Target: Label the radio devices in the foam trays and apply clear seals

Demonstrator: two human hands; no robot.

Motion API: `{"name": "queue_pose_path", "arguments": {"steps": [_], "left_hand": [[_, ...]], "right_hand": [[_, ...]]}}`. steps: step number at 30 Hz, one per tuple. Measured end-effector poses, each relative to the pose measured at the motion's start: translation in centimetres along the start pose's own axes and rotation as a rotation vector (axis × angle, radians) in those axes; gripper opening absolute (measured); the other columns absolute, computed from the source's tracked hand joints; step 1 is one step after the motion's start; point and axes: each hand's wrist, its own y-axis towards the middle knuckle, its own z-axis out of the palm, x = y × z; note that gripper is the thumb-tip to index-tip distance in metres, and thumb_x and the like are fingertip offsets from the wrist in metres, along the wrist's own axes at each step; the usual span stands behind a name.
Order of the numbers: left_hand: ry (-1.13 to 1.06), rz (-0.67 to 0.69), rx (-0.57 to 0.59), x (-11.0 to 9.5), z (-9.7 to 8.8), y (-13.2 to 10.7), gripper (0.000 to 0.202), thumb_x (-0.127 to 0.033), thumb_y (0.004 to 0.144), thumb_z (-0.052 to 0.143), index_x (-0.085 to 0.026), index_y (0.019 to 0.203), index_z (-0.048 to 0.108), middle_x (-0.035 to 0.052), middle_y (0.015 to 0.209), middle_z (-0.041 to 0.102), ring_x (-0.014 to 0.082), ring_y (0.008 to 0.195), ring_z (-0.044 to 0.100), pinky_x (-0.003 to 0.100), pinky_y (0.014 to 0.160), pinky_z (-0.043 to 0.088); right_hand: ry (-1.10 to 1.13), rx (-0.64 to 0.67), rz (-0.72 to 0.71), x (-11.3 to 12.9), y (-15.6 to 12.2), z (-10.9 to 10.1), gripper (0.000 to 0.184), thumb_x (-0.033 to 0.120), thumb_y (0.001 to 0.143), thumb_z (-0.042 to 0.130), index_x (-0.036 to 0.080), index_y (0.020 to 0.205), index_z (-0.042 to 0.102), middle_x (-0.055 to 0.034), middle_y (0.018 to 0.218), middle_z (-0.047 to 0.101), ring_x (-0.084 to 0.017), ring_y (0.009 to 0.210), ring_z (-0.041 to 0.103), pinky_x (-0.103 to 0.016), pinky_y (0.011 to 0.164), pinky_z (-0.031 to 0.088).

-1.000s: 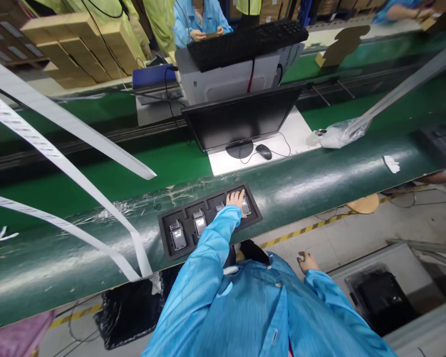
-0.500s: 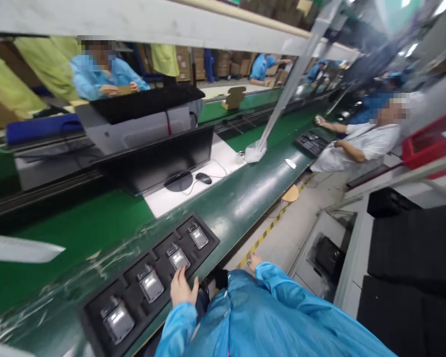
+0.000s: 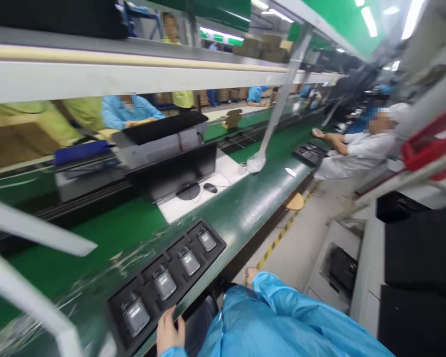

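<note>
My left hand [image 3: 170,331] is at the near edge of a black foam tray [image 3: 148,313], fingers stretched and thumb apart, with nothing in it. Several grey handheld devices with lit or shiny labels lie in the tray's cut-outs. The nearest device [image 3: 137,317] is left of my hand, and another device [image 3: 165,284] lies just beyond my fingertips. Away from the bench, my right hand [image 3: 251,275] hangs over the floor beside my blue sleeve. Its fingers are small and partly turned away; no object shows in it.
The tray rests on a green bench [image 3: 241,213]. Behind it stand a monitor [image 3: 178,171] and a mouse [image 3: 210,188] on a white board. A metal post [image 3: 278,106] rises from the bench. Black foam blocks [image 3: 423,248] are stacked at right. A co-worker in white [image 3: 367,148] sits further along.
The view has tilted up and shifted. My left hand has drawn back from the second-farthest device towards the tray's near edge. The devices keep their places in the tray.
</note>
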Motion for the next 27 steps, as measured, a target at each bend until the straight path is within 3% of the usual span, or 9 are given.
{"name": "queue_pose_path", "arguments": {"steps": [2,5,7,10,14,17,21,24,27], "left_hand": [[-0.019,-0.079,0.020,-1.5,-1.7,-0.7,0.031,-0.035,0.075,0.047,-0.030,0.101,0.062,0.0091,0.110,0.060,0.0278,0.115,0.059,0.043,0.110,0.045],[-0.107,-0.172,-0.076,-3.3,-3.8,-2.5,0.029,-0.028,0.074,0.048,-0.025,0.098,0.065,0.0111,0.107,0.061,0.0285,0.110,0.060,0.048,0.105,0.048],[-0.119,-0.229,-0.142,-3.3,-4.8,-4.2,0.028,-0.024,0.074,0.051,-0.024,0.097,0.065,0.0094,0.106,0.062,0.0258,0.107,0.062,0.045,0.102,0.050],[-0.126,-0.319,-0.227,-2.0,-5.9,-7.7,0.030,-0.020,0.075,0.052,-0.022,0.101,0.065,0.0077,0.109,0.063,0.0213,0.108,0.061,0.040,0.101,0.050],[-0.124,-0.453,-0.330,0.8,-7.5,-12.5,0.029,-0.018,0.075,0.052,-0.020,0.099,0.067,0.0078,0.104,0.064,0.0202,0.103,0.062,0.039,0.097,0.052],[-0.140,-0.535,-0.394,2.6,-9.1,-15.5,0.028,-0.017,0.074,0.051,-0.019,0.096,0.067,0.0070,0.098,0.066,0.0187,0.092,0.065,0.037,0.091,0.054],[-0.187,-0.637,-0.476,4.5,-10.9,-18.8,0.027,-0.018,0.073,0.050,-0.019,0.094,0.068,0.0057,0.093,0.068,0.0177,0.081,0.066,0.036,0.084,0.055],[-0.236,-0.708,-0.522,5.6,-11.4,-20.7,0.026,-0.021,0.073,0.050,-0.019,0.092,0.068,0.0058,0.090,0.069,0.0179,0.077,0.065,0.037,0.081,0.055],[-0.289,-0.765,-0.545,6.3,-11.3,-21.8,0.027,-0.024,0.074,0.049,-0.018,0.093,0.068,0.0063,0.089,0.069,0.0183,0.077,0.065,0.036,0.080,0.055]], "right_hand": [[-0.025,0.067,-0.034,0.7,0.0,0.7,0.022,0.036,0.091,0.059,0.016,0.098,0.064,-0.0043,0.101,0.066,-0.014,0.092,0.062,-0.035,0.086,0.053],[-0.043,0.105,-0.141,2.1,0.4,1.5,0.013,0.026,0.090,0.057,0.016,0.093,0.064,-0.0036,0.097,0.069,-0.015,0.092,0.064,-0.036,0.090,0.050],[-0.036,0.112,-0.219,3.7,0.9,1.9,0.015,0.018,0.087,0.050,0.020,0.092,0.064,-0.0025,0.093,0.071,-0.015,0.090,0.066,-0.032,0.090,0.049],[0.002,0.111,-0.334,7.4,1.4,2.8,0.025,0.023,0.082,0.041,0.022,0.094,0.064,-0.0045,0.093,0.073,-0.019,0.090,0.067,-0.034,0.089,0.048],[0.116,0.150,-0.514,14.8,1.1,5.9,0.039,0.039,0.075,0.042,0.018,0.097,0.065,-0.0088,0.093,0.073,-0.025,0.089,0.067,-0.040,0.087,0.048],[0.215,0.207,-0.638,22.0,-0.4,9.0,0.040,0.044,0.069,0.048,0.018,0.092,0.068,-0.0077,0.087,0.072,-0.025,0.084,0.067,-0.041,0.084,0.049],[0.340,0.239,-0.771,32.1,-3.8,12.2,0.039,0.048,0.069,0.054,0.019,0.091,0.067,-0.0077,0.094,0.071,-0.022,0.086,0.064,-0.039,0.087,0.049],[0.420,0.181,-0.807,38.2,-6.7,13.3,0.041,0.048,0.072,0.054,0.017,0.097,0.065,-0.0095,0.104,0.066,-0.019,0.085,0.062,-0.038,0.088,0.048],[0.475,0.071,-0.799,42.2,-9.1,13.8,0.044,0.047,0.072,0.057,0.017,0.105,0.060,-0.0117,0.119,0.055,-0.017,0.086,0.060,-0.038,0.093,0.046]]}}
